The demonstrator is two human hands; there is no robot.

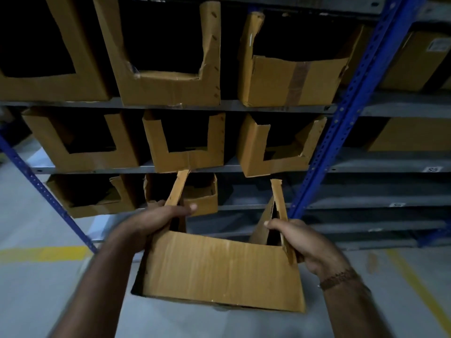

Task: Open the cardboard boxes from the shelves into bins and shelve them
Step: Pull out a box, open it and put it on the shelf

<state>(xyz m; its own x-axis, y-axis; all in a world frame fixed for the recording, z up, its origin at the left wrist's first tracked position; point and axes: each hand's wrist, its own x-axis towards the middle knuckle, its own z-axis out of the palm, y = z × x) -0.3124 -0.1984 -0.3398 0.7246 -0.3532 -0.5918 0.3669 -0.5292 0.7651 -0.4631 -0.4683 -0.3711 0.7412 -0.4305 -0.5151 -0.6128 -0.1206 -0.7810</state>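
Note:
I hold a cut-open cardboard bin (219,269) in front of me, above the floor and just short of the shelving. Its front face has a U-shaped cutout and two upright corner strips. My left hand (156,220) grips the left corner strip, thumb across the inside. My right hand (300,237) grips the right corner strip, with a bracelet on that wrist. The bin's inside is dark and I cannot see what it holds.
Grey metal shelves (219,106) on blue uprights (341,113) carry several similar cut-open bins on three levels. The lowest level has a gap at the right (249,193). Closed boxes (415,59) stand in the bay to the right. Yellow lines (44,253) mark the grey floor.

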